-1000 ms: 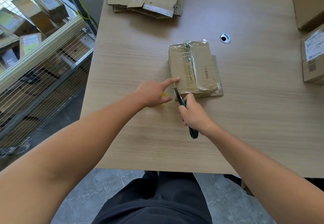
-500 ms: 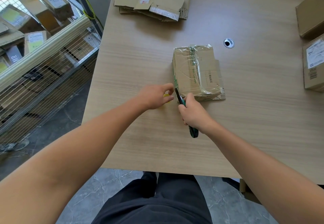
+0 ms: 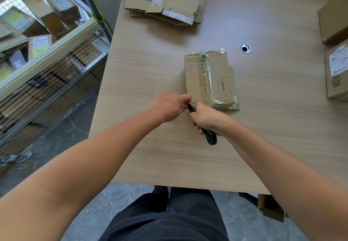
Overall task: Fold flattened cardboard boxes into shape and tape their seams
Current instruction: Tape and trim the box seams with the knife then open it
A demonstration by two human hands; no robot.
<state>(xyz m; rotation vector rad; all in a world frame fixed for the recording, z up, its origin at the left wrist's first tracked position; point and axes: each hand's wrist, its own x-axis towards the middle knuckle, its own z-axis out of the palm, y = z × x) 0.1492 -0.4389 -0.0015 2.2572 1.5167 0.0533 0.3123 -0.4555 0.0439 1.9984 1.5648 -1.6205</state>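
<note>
The taped box (image 3: 207,76) lies in the middle of the table (image 3: 150,61). The right grip (image 3: 205,120) clenches a green cutter (image 3: 211,140), its tip at the box's near-left corner. The left grip (image 3: 167,107) curls there too; whether it grasps anything I cannot tell.

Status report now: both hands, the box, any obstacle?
Right hand grips green-black cutter. Left hand curled at near corner of taped brown cardboard box, hold unclear. Nothing blocks them.
</note>
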